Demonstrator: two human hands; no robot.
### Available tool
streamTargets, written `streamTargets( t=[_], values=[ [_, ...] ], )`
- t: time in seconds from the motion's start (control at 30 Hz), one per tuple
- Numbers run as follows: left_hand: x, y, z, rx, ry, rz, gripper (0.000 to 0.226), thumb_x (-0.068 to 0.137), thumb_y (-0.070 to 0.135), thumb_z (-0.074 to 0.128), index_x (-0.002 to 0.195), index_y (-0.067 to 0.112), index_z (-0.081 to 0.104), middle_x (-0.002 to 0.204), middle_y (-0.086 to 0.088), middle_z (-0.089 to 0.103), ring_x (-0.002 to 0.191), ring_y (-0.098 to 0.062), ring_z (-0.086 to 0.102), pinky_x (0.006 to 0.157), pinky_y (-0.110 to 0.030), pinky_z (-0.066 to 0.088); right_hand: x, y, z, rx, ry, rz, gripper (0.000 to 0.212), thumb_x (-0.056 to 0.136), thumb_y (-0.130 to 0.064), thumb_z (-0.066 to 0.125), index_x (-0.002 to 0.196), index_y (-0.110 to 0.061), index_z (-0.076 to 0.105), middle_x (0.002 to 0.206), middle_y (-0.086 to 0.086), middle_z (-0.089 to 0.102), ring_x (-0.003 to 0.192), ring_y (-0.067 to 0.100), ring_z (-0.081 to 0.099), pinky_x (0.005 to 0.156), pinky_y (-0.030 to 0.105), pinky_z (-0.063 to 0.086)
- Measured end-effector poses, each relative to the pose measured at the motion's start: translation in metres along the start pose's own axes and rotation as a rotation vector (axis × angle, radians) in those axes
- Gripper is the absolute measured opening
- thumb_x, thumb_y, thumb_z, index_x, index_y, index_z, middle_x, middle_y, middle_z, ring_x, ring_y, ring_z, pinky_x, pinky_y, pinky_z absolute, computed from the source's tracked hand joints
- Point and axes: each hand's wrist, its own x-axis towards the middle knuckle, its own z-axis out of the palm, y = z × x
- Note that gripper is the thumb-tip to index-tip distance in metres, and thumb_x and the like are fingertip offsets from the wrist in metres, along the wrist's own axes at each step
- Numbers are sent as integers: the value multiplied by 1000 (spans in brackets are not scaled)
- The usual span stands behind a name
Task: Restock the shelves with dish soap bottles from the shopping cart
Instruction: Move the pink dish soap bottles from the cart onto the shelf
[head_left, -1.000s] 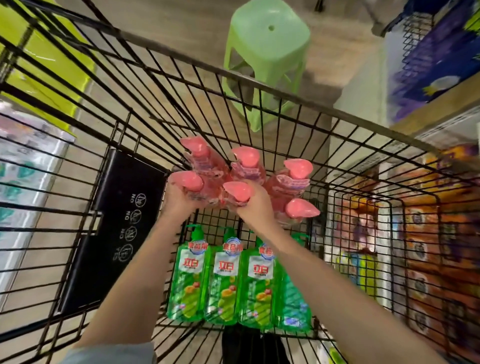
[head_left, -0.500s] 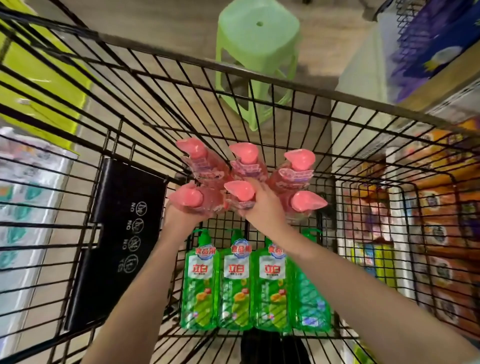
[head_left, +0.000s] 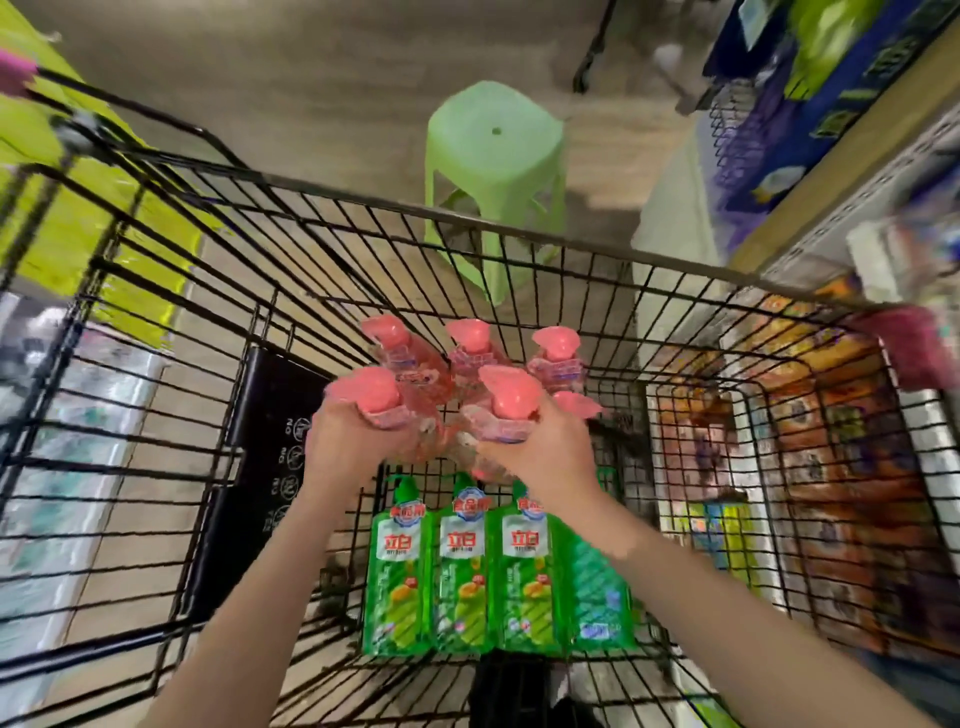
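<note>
Several pink dish soap bottles with pink pump caps stand in the black wire shopping cart (head_left: 519, 228). My left hand (head_left: 348, 441) grips the neck of the near-left pink bottle (head_left: 374, 392). My right hand (head_left: 540, 447) grips the neck of the near-middle pink bottle (head_left: 511, 397). Both bottles sit raised above the others in the cluster (head_left: 470, 338). Below my wrists, several green dish soap bottles (head_left: 462, 566) lie flat on the cart floor, labels up.
A light green plastic stool (head_left: 493, 156) stands on the wooden floor beyond the cart's far rim. Shelves with blue and orange packages (head_left: 831, 467) run along the right. Yellow-green packs (head_left: 78, 218) sit on the left. A black sign panel (head_left: 260, 467) hangs inside the cart's left wall.
Both hands have lifted their pink bottles upward, closer to the camera. The view has tilted up, showing more floor and stool.
</note>
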Motion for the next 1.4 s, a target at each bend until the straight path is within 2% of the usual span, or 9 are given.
streamTargets(
  t=[0.27,0.4,0.47,0.63,0.7,0.97,1.13,1.2,1.4],
  values=[
    [-84,65,-40,-162,38,321,46,49,22,93,77,45,65,72,19,68,77,-4,65,73,-27,55,-66,-35,-90,156,182,11,49,55,-32,90,91,-35,56,72,-20,62,69,2,60,58,6,40],
    [-139,109,-47,-73,63,530,63,52,16,92,72,64,57,73,19,64,75,3,62,67,-18,51,-112,-46,-139,277,289,8,45,54,-25,90,87,-33,60,76,-11,69,71,5,64,67,20,49],
    [-172,131,-49,-52,39,627,53,50,29,92,75,62,58,75,18,64,75,-6,63,70,-31,53,-138,-49,-162,304,357,-11,44,53,-27,90,87,-32,62,78,-10,71,74,8,67,68,27,51],
    [-238,178,-47,87,-3,816,40,45,47,87,74,32,65,72,15,62,73,-14,64,63,-22,43,-208,-53,-224,305,516,-82,49,54,-13,90,82,-39,58,68,-33,65,66,-12,62,63,7,46],
    [-268,198,-46,97,8,918,40,45,38,90,74,30,62,68,20,58,68,-5,59,63,-7,37,-235,-53,-246,315,581,-98,49,53,-14,89,85,-38,61,74,-25,69,70,-7,65,69,15,51],
    [-348,257,-28,-112,-250,1129,51,49,14,92,94,9,68,80,12,67,72,16,60,65,1,39,-338,-68,-323,108,832,-214,56,55,-14,89,91,-43,57,77,-26,65,72,-12,62,63,5,43],
    [-387,285,-18,-213,-311,1291,51,38,31,91,77,35,58,68,28,59,66,28,51,64,2,38,-393,-73,-349,29,923,-268,60,59,9,83,94,-32,56,73,-31,65,72,-18,60,64,1,41],
    [-402,293,-18,-207,-330,1359,58,31,53,87,77,39,56,73,29,58,68,28,51,65,2,38,-413,-79,-353,-70,1004,-269,60,56,-5,87,100,-30,56,78,-29,63,77,-23,55,67,-2,38],
    [-436,315,-12,-199,-440,1547,55,35,42,84,83,33,59,76,29,57,70,26,52,62,5,35,-468,-94,-356,-151,1177,-235,66,54,-30,91,109,-36,56,93,-23,63,81,-20,57,67,-3,38]
  ],
)
